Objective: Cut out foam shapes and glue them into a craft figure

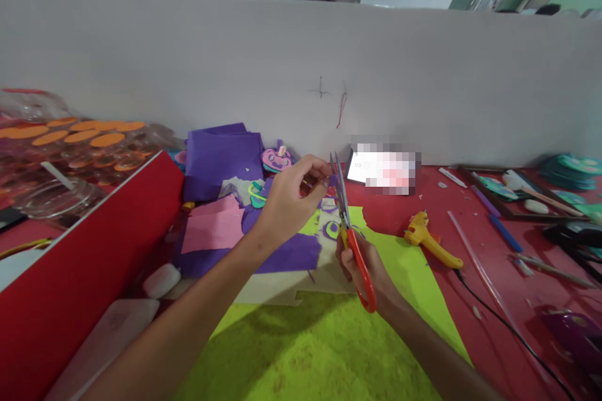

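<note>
My right hand (360, 257) is closed round the orange handles of a pair of scissors (361, 266), whose metal blades point up and away. Between finger and thumb, my left hand (296, 194) pinches a small purple foam piece (333, 180) beside the blades. Whether the blades touch the piece, I cannot tell. Below my hands lie purple foam sheets (291, 255), a pink sheet (209, 232) and a bright yellow-green sheet (409, 263). A cut ring of purple and green (332, 229) rests on a pale scrap behind the scissors.
A yellow glue gun (433, 241) with a black cord lies to the right, near a clear stick (475, 257) and a dark tray (522, 194) of tools. A lit screen (383, 169) leans against the white partition (211, 62). A red divider (108, 232) separates clear cups on the left.
</note>
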Motion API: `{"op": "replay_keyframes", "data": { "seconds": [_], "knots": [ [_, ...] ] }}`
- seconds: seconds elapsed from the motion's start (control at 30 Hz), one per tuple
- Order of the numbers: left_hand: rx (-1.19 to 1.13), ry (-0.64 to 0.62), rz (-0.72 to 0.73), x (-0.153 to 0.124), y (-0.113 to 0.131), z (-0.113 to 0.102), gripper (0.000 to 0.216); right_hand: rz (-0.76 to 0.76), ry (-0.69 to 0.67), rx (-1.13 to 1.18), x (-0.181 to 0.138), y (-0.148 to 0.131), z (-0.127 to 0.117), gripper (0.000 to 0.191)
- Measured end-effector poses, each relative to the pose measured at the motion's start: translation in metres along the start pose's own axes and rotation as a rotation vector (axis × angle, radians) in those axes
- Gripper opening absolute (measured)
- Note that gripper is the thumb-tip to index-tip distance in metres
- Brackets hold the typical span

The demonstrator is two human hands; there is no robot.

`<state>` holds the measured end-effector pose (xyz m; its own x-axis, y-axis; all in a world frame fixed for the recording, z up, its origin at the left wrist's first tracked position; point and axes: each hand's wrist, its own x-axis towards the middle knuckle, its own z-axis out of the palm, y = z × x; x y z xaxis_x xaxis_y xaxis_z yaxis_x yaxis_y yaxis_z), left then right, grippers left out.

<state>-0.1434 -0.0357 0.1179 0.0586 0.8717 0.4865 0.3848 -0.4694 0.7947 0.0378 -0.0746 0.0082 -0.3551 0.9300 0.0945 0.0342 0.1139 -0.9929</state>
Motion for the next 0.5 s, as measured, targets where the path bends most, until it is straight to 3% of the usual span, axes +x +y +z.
{"op": "replay_keyframes", "data": {
  "seconds": [0.2, 0.5],
  "knots": [
    [-0.004, 0.002, -0.004, 0.0, 0.003, 0.0, 0.011, 0.032, 0.025, 0.011, -0.002, -0.016, 0.003, 0.046],
    [0.026, 0.034, -0.011, 0.001, 0.003, -0.001, 0.01, 0.063, 0.01, 0.023, 0.0, -0.008, 0.002, 0.049]
  ]
}}
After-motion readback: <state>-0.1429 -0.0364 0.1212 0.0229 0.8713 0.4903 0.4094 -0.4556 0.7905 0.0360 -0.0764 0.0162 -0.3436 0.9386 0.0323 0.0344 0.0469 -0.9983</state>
